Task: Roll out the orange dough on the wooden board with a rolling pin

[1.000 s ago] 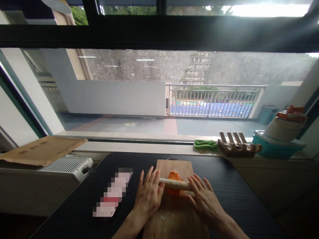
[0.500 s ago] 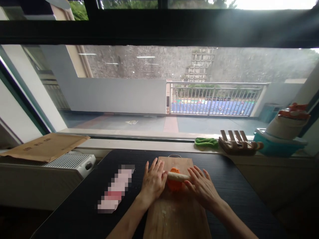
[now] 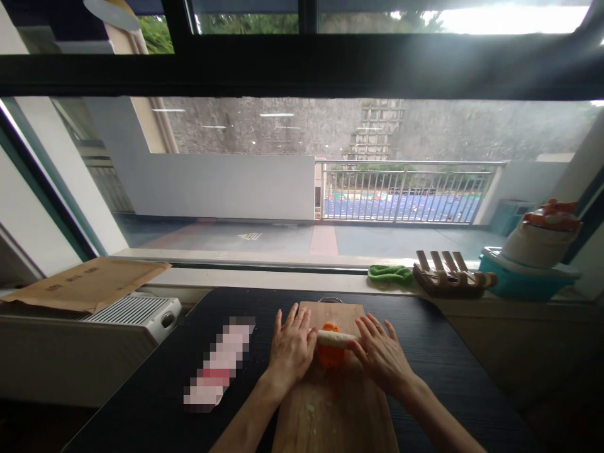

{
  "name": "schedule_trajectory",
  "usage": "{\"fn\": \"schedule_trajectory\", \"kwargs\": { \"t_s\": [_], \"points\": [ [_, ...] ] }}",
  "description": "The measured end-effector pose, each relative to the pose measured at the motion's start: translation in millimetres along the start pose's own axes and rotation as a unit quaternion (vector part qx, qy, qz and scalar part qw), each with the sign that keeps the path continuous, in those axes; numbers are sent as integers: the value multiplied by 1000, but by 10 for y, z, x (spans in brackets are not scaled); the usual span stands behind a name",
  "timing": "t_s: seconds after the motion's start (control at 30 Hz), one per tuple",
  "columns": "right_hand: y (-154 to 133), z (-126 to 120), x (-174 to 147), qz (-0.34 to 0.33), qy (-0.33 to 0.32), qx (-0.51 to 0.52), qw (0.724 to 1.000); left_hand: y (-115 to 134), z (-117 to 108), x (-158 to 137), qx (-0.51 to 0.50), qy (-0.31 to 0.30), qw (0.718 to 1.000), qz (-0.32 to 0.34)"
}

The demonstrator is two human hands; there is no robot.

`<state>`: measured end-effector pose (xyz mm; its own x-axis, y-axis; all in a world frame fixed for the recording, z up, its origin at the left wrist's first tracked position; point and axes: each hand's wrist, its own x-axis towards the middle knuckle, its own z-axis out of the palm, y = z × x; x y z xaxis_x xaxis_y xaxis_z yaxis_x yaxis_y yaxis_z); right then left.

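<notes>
A pale rolling pin [image 3: 336, 340] lies crosswise over flattened orange dough [image 3: 331, 357] on a wooden cutting board [image 3: 336, 409]. My left hand [image 3: 293, 345] rests palm down on the pin's left end, fingers stretched out. On the right end, my right hand [image 3: 383, 350] lies the same way, its fingers spread. Both palms hide the pin's ends. Part of the dough shows beyond the pin, and a larger part on the near side. A metal handle shows at the board's far edge.
A pixelated pinkish item [image 3: 221, 365] lies left on the black table [image 3: 438, 377]. Along the windowsill are a green cloth [image 3: 391, 275], a brown slotted rack [image 3: 450, 275] and a teal box [image 3: 528, 277] bearing a white bottle. A brown envelope [image 3: 89, 282] covers part of a radiator [image 3: 141, 311].
The view has tilted slightly upward, so everything sits a little lower in the picture. My hands and the rolling pin look almost unchanged relative to the board.
</notes>
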<state>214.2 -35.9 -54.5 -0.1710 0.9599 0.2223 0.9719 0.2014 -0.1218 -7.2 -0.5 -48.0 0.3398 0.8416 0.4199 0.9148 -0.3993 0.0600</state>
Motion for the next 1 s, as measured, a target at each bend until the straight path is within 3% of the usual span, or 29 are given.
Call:
{"fn": "schedule_trajectory", "kwargs": {
  "t_s": [0.13, 0.33, 0.57, 0.77, 1.0],
  "points": [
    [16, 26, -123, -66, 6, 17, 998, -40, -5, -134, -4, -4, 1000, 25],
    [14, -74, 124, 6, -20, 4, 1000, -5, 29, 82, -3, 6, 1000, -5],
    [38, -18, -86, -58, -22, 30, 998, -14, -12, -104, -11, 3, 1000, 20],
    [14, -85, 174, 11, -14, -1, 1000, 10, 46, 170, -10, 11, 1000, -15],
    [24, 1, 62, -34, 8, 5, 999, 10, 15, 1, -12, -6, 1000, -6]
  ]
}}
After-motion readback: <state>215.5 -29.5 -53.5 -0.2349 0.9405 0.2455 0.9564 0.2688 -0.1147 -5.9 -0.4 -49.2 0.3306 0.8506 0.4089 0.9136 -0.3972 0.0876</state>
